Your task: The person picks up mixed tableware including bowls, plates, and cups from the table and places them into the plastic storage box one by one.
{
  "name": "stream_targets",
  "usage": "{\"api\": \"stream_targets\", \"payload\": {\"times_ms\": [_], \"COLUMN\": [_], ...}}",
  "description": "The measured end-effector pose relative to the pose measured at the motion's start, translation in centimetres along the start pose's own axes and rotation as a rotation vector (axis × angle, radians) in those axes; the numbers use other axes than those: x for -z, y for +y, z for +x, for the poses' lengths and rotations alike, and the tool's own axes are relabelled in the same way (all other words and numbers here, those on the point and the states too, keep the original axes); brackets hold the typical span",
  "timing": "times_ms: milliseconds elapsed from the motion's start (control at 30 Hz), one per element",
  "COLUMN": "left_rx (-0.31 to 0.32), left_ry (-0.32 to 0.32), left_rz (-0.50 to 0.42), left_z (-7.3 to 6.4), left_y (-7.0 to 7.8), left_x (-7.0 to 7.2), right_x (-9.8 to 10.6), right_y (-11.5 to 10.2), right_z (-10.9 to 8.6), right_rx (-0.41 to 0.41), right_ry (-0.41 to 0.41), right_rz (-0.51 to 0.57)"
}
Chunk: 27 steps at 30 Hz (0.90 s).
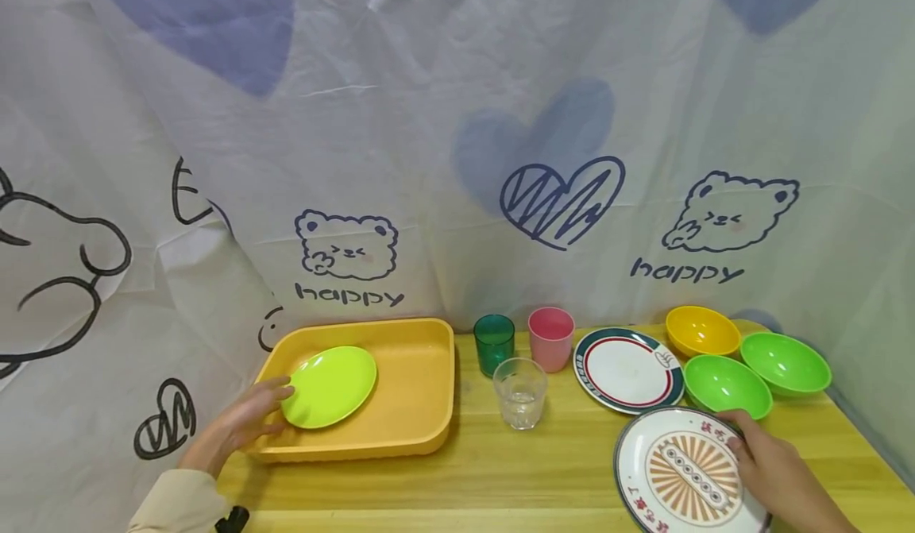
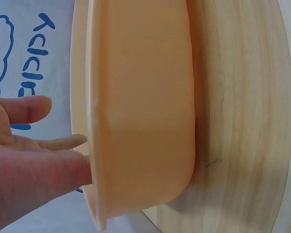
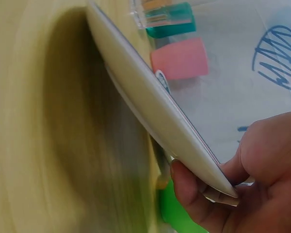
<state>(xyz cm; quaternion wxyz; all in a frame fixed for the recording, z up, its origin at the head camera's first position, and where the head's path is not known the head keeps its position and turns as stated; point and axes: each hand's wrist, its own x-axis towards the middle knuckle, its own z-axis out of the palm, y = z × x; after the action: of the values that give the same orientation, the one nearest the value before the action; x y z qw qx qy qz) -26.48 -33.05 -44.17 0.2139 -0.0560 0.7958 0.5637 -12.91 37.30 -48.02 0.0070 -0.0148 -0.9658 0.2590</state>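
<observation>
A lime-green plate (image 1: 330,388) lies inside an orange tray (image 1: 411,438) at the left of the table. My left hand (image 1: 252,415) is over the tray's left rim, its fingertips by the plate's left edge. In the left wrist view its thumb and fingers look fairly straight beside the tray wall (image 2: 145,107); I cannot tell whether they touch the plate. At the lower right, my right hand (image 1: 775,465) grips the right edge of a white patterned plate (image 1: 689,473). The right wrist view shows this plate (image 3: 150,102) tilted above the table, pinched between thumb and fingers.
Mid-table stand a green cup (image 1: 493,342), a pink cup (image 1: 551,340) and a clear glass (image 1: 519,394). Another white plate (image 1: 629,370) with a dark rim lies right of them. A yellow bowl (image 1: 702,331) and two green bowls (image 1: 727,386) sit at the right. Behind hangs a printed cloth (image 1: 457,160).
</observation>
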Motion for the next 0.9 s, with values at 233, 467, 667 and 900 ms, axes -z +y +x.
{"api": "stream_targets", "payload": {"times_ms": [233, 467, 667, 900], "left_rx": [-0.052, -0.137, -0.210, -0.299], "left_ry": [0.004, 0.024, 0.076, 0.122], "left_rz": [0.048, 0.028, -0.034, -0.091], "left_z": [-0.4, -0.5, -0.6, -0.4], "left_y": [0.2, 0.6, 0.7, 0.8], "left_x": [-0.2, -1.1, -2.0, -3.6], "right_x": [1.0, 1.9, 2.5, 2.0], "right_y": [0.7, 0.9, 0.8, 1.0], "right_z": [-0.6, -0.9, -0.8, -1.0], "right_rx": [-0.010, -0.047, -0.057, -0.083], "right_ry": [0.034, 0.057, 0.132, 0.174], "right_rz": [-0.009, 0.010, 0.025, 0.054]}}
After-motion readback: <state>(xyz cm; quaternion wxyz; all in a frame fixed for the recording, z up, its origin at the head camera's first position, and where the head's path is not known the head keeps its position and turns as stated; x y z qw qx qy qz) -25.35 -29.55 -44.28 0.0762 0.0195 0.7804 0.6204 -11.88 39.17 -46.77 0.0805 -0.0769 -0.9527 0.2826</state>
